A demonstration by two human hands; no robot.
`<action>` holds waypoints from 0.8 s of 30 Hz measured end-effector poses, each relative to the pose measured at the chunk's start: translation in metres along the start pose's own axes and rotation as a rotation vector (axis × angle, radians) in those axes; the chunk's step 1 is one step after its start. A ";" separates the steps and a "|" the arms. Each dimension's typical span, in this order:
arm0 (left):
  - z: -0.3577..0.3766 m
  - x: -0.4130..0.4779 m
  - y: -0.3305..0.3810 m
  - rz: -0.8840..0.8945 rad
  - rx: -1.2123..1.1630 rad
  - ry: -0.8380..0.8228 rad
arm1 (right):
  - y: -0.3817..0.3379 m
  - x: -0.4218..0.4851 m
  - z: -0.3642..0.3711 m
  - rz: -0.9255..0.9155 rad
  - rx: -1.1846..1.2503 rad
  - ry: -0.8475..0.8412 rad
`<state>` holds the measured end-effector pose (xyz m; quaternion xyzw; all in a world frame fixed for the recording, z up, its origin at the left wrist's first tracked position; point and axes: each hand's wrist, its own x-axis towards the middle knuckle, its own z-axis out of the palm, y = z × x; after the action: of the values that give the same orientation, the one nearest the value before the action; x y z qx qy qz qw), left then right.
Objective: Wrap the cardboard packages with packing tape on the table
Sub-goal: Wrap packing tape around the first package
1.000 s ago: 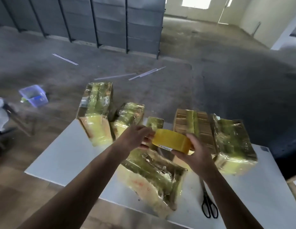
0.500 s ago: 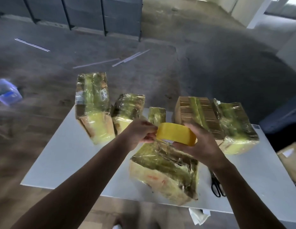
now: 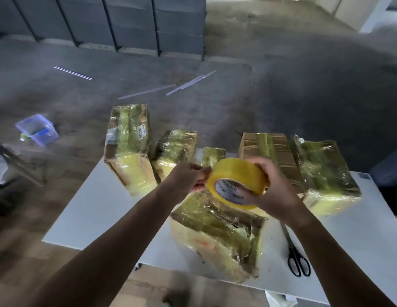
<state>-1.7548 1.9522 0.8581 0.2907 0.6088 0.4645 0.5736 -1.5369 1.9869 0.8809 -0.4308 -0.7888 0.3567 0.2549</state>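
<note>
— While the right hand (image 3: 270, 193) is wrapped around the roll of tape (image 3: 236, 181), where does the roll sit in that grasp?

— Fingers over the far side of the yellow roll, thumb pressed on the white printed core facing the camera. The roll is tilted, held in the air above the nearest package (image 3: 217, 235), which lies on the white table (image 3: 100, 204).

— And the left hand (image 3: 188, 180)?

— Curled, its fingertips pinched right at the left edge of the roll, touching it. Whether they have a loose tape end I cannot tell.

— Other packages?

— Five stand along the far edge: a tall package (image 3: 128, 149) on the left, a shorter package (image 3: 175, 149) beside it, a small package (image 3: 212, 156) behind the roll, a brown box (image 3: 268, 151), and a wrapped package (image 3: 324, 176) far right.

— Anything else?

— Black scissors (image 3: 296, 258) lie on the table right of the nearest package, below the right forearm.
</note>
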 end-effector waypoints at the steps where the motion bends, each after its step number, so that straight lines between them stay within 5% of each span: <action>1: 0.001 0.001 -0.002 -0.005 0.009 0.015 | 0.000 -0.001 0.001 -0.003 0.007 0.005; 7: -0.016 0.011 -0.010 0.058 0.159 0.184 | -0.009 0.006 0.005 -0.131 -0.326 -0.093; 13: -0.056 0.024 -0.021 -0.056 0.014 0.028 | -0.022 0.012 0.021 -0.081 -0.476 -0.209; 18: -0.074 0.035 -0.026 -0.121 -0.139 -0.070 | -0.034 0.015 0.035 0.075 -0.241 -0.091; 24: -0.089 0.044 -0.037 -0.102 0.016 -0.004 | -0.046 0.010 0.041 0.004 -0.630 -0.234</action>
<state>-1.8425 1.9560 0.7978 0.2649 0.6252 0.4293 0.5955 -1.5942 1.9645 0.8925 -0.4461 -0.8834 0.1429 0.0163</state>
